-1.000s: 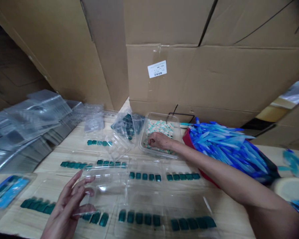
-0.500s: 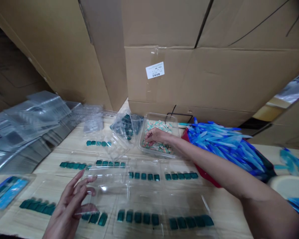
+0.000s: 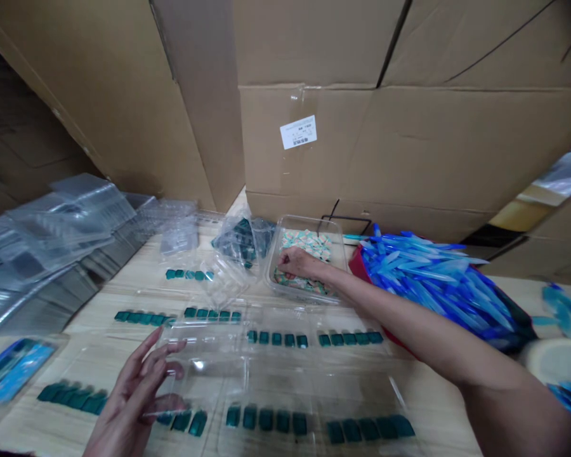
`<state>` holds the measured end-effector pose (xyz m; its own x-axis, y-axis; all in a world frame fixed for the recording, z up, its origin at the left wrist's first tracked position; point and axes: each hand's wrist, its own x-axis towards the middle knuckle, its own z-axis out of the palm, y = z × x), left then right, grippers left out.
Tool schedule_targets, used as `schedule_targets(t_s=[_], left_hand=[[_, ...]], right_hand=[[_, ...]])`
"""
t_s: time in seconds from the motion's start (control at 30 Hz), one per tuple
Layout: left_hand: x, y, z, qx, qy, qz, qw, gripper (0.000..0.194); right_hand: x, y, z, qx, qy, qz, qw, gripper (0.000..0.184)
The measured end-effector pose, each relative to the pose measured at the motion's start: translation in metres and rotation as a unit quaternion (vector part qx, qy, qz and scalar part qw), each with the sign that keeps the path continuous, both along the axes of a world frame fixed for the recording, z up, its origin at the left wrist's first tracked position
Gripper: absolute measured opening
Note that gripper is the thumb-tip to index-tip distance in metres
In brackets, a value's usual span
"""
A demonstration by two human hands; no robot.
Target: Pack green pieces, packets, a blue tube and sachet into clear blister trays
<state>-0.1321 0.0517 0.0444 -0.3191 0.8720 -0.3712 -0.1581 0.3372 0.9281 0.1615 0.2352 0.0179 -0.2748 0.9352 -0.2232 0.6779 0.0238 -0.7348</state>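
Note:
My left hand (image 3: 140,387) grips the left edge of a clear plastic blister tray (image 3: 209,374), thumb and fingers on either side of it. Beneath and around that tray lie other clear trays with rows of dark green square pieces (image 3: 266,419). My right hand (image 3: 295,263) reaches into a clear plastic tub (image 3: 273,289) at the back. Its fingers are bent together among many small pale and mint-coloured pieces (image 3: 309,244); what is between the fingertips is hidden.
Right of the tub, a red bin (image 3: 356,263) is heaped with blue pointed pens or sticks (image 3: 423,279). A bag of green pieces (image 3: 242,241) stands left of it. Clear trays are stacked (image 3: 66,235) at far left. Cardboard (image 3: 385,139) walls the back.
My right hand has shifted very slightly within the tub, its fingers still bent. My left hand keeps its hold on the tray. The view has moved a little.

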Motion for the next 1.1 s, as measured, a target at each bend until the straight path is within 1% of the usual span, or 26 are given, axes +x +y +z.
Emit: schedule_targets(t_s=[0.1, 0.17, 0.27, 0.4, 0.53, 0.63, 0.73, 0.8, 0.87, 0.93, 1.0, 1.07, 1.1], left_hand=[[-0.001, 0.000, 0.001, -0.012, -0.004, -0.005, 1.000, 0.078], [-0.001, 0.000, 0.002, -0.018, -0.008, -0.005, 1.000, 0.080], [0.002, 0.000, 0.002, -0.007, -0.008, -0.003, 1.000, 0.078], [0.006, -0.001, 0.000, -0.001, -0.002, -0.001, 1.000, 0.078], [0.007, -0.001, -0.001, 0.008, -0.010, -0.006, 1.000, 0.076], [0.008, -0.001, 0.001, 0.006, -0.010, -0.011, 1.000, 0.075], [0.008, -0.001, 0.002, 0.001, -0.003, -0.010, 1.000, 0.076], [0.009, -0.002, 0.003, -0.001, -0.002, -0.006, 1.000, 0.077], [0.009, -0.002, 0.004, -0.001, -0.005, -0.007, 1.000, 0.078], [0.009, -0.002, 0.004, 0.001, -0.010, -0.009, 1.000, 0.077], [0.008, -0.002, 0.003, 0.003, -0.011, -0.004, 1.000, 0.077], [0.007, -0.002, 0.001, 0.006, -0.011, 0.003, 1.000, 0.077], [0.006, -0.002, 0.001, 0.006, -0.011, 0.005, 1.000, 0.078]], right_hand=[[0.000, 0.000, -0.004, -0.011, 0.001, 0.013, 1.000, 0.011], [-0.002, -0.001, -0.005, 0.011, -0.030, 0.023, 0.999, 0.012], [-0.005, -0.003, -0.005, 0.044, -0.087, 0.021, 0.995, 0.013], [-0.007, -0.003, -0.006, 0.052, -0.109, 0.019, 0.993, 0.014], [-0.006, 0.000, -0.010, 0.070, -0.087, 0.043, 0.993, 0.014], [-0.004, 0.002, -0.013, 0.084, -0.071, 0.036, 0.993, 0.013], [-0.002, 0.001, -0.015, 0.064, -0.047, 0.031, 0.996, 0.011], [-0.001, 0.000, -0.015, 0.046, -0.036, 0.040, 0.998, 0.009], [0.000, -0.001, -0.015, 0.045, -0.034, 0.048, 0.997, 0.007], [0.003, 0.000, -0.013, 0.062, -0.031, 0.037, 0.997, 0.005], [0.007, 0.002, -0.010, 0.078, -0.003, 0.021, 0.997, 0.006], [0.012, 0.005, -0.006, 0.066, 0.047, 0.005, 0.997, 0.005], [0.015, 0.006, -0.004, 0.045, 0.072, 0.000, 0.996, 0.004]])
